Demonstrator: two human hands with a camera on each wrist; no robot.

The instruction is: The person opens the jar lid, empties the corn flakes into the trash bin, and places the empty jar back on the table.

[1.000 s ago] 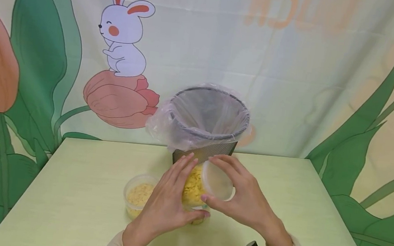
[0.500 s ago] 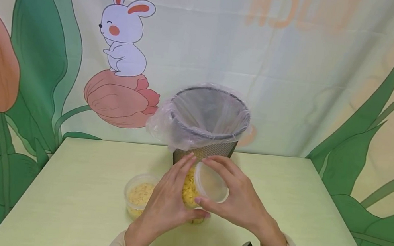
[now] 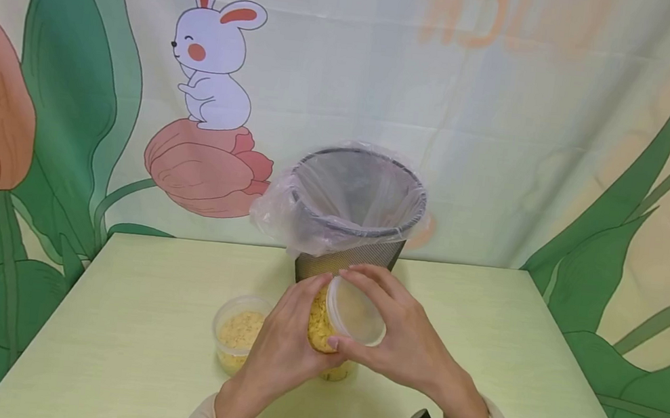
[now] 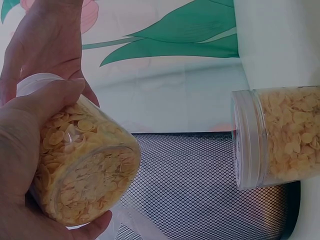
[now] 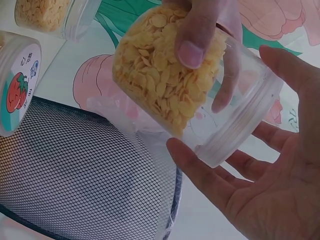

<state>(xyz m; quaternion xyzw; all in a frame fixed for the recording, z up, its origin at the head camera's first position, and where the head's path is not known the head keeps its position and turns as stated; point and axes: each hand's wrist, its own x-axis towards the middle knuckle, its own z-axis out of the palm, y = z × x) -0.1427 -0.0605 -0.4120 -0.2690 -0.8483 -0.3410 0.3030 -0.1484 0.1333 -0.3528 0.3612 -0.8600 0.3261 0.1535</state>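
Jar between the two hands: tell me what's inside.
Yellow flakes fill the jar's base end, leaving a gap by the lid. The left hand covers part of the side, and the outer flakes hide any deeper in.

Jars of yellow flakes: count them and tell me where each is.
3. One jar is tilted between the left hand and right hand; a second jar is on the table, left of the hands; a third jar, partly hidden, shows beneath them. More may be hidden.

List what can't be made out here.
Head: middle jar, mostly hidden by the left hand.
Head: bottom of the liner, behind the bin's rim.
Left wrist: far end of the rightmost jar, cut off by the edge.
Right wrist: finest print on labelled lid, too small.
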